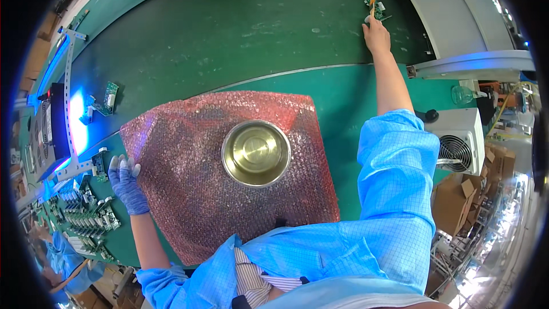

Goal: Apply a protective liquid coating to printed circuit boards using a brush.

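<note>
My right hand (377, 36), bare and stretched far forward to the right, is closed on a thin orange-tipped tool (373, 4) that looks like a small brush. Its tip lies over a green circuit board (381, 8) on the dark green surface; the hand partly covers both. My left hand (128, 186) wears a bluish glove with pale fingertips. Its fingers are extended beside the left edge of a pink bubble-wrap sheet (189, 177), near a small circuit board (99, 164). A round metal bowl (227, 163) with a yellowish inside stands on the sheet.
Several circuit boards (91, 217) stand in rows at the left, below a dark device and a bright blue light (79, 120). Another board (111, 98) lies farther off. At the right are a metal rail (474, 63), a white fan unit (457, 137) and cardboard boxes (452, 203). Another person's blue sleeve (71, 257) shows lower left.
</note>
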Available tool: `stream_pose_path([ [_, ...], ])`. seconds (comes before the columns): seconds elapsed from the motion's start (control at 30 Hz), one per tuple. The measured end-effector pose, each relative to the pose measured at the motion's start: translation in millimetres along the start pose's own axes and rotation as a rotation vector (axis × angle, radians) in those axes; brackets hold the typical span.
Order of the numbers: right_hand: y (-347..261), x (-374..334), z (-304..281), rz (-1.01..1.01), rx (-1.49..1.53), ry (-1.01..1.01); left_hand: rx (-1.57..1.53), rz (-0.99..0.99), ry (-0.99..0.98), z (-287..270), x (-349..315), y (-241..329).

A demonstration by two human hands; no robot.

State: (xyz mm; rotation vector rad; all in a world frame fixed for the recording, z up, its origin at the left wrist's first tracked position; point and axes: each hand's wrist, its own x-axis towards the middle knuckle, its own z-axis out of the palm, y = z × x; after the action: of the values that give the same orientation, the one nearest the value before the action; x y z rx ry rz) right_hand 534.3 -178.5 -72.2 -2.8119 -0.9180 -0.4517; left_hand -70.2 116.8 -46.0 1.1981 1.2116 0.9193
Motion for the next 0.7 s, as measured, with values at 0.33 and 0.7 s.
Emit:
stream_pose_path([
  [0.33, -109, -31, -48, -0.278, 0.447, 0.281, 0.189, 0.321, -0.449, 117, -13, 16],
  [0.7, -297, -120, -149, -0.192, 1.302, -0.102, 0.649, 0.932, -0.142, 184, -57, 46],
])
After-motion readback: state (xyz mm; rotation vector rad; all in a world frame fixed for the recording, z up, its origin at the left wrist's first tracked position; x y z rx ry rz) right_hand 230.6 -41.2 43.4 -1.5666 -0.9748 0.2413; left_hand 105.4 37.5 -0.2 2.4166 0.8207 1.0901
